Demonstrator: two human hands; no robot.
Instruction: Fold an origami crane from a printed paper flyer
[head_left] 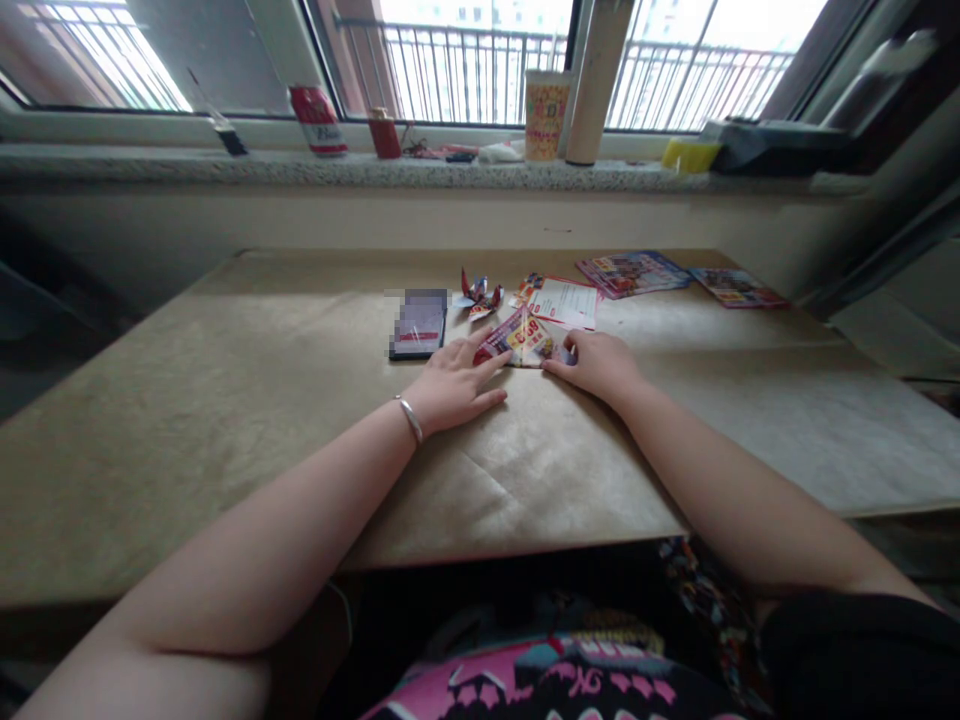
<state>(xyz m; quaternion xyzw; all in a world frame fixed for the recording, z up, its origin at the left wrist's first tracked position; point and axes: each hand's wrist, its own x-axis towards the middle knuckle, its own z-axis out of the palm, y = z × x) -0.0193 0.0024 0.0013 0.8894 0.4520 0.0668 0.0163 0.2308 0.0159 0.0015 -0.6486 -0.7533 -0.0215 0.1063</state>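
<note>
A folded piece of colourful printed paper [523,338] lies flat on the brown-paper-covered table [225,400]. My left hand [456,385], with a silver bangle at the wrist, lies flat with fingers spread, the fingertips pressing the paper's left edge. My right hand [596,365] rests on the paper's right side, fingers curled down onto it. Just behind the paper sit a finished folded paper crane [478,295] and a phone [418,322].
A printed leaflet [568,301] lies behind the folded paper, with two more flyers [634,272] [737,287] at the back right. The window sill holds a red can [318,120], a paper cup [547,113], a tall tube [595,80] and small clutter.
</note>
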